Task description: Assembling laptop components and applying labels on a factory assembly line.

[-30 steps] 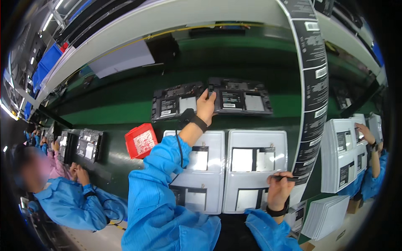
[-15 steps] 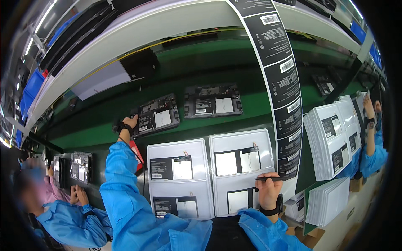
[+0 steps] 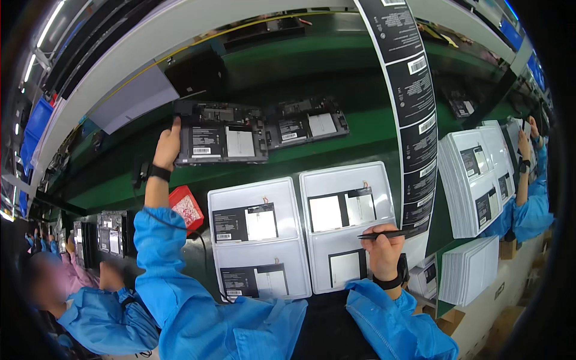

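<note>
My left hand (image 3: 169, 146) is closed on the left edge of an open tablet chassis (image 3: 207, 132) with a black-and-silver battery and circuit boards inside. That chassis meets a second open chassis (image 3: 294, 133) on the green bench. My right hand (image 3: 384, 252) holds thin black tweezers (image 3: 375, 235) over the right white tray (image 3: 336, 175). Beside it lies the left white tray (image 3: 240, 198). Flat black-and-silver batteries (image 3: 231, 223) with short coloured leads sit in both trays' compartments; my right hand partly hides the near right battery (image 3: 345, 268).
A strip of black barcode labels (image 3: 417, 114) hangs at the right. A red box (image 3: 198, 223) of small pale pieces stands near my left forearm, beside a dark cable. Stacked white trays (image 3: 447, 198) stand right. People in blue sit on both sides; a white shelf beam crosses above.
My left hand and the left chassis have moved away from me, up against the second chassis. The red box has come out from behind my arm. My right hand keeps the tweezers.
</note>
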The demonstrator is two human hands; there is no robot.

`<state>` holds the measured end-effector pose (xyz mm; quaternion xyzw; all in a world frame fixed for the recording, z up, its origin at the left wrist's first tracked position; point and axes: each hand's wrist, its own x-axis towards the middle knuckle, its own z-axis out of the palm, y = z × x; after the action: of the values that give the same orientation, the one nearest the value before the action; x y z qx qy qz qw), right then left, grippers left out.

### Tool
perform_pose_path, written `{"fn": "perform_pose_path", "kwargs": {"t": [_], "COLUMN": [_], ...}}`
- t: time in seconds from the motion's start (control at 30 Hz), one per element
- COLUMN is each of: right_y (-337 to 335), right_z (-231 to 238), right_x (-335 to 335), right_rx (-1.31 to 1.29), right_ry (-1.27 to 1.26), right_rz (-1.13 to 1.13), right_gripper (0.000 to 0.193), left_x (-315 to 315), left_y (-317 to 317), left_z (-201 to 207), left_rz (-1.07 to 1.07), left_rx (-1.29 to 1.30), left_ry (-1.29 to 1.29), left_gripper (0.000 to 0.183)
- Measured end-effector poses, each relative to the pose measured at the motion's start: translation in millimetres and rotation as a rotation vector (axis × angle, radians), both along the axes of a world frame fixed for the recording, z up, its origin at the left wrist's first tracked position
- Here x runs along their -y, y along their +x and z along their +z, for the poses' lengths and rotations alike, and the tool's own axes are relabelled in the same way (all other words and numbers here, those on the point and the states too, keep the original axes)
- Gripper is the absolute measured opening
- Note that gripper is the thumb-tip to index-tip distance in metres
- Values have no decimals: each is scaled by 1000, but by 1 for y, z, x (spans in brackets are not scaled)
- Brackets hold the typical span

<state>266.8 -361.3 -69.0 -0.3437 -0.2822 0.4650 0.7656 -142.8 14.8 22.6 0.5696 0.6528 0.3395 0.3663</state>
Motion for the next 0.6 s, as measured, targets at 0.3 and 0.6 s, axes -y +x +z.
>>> {"fn": "perform_pose_path", "kwargs": {"t": [0.3, 0.6], "right_y": [6, 10], "right_z": [31, 25], "right_x": [-1, -27], "right_rx": [171, 236], "right_ry": [31, -179], "right_rz": [-56, 120], "right_gripper": [18, 22], "left_x": [248, 293], "left_y": [84, 120], "left_z": [-55, -34], "left_rz": [-132, -337], "left_rx": [425, -533], "left_ry": [-356, -91], "left_gripper": [58, 33]}}
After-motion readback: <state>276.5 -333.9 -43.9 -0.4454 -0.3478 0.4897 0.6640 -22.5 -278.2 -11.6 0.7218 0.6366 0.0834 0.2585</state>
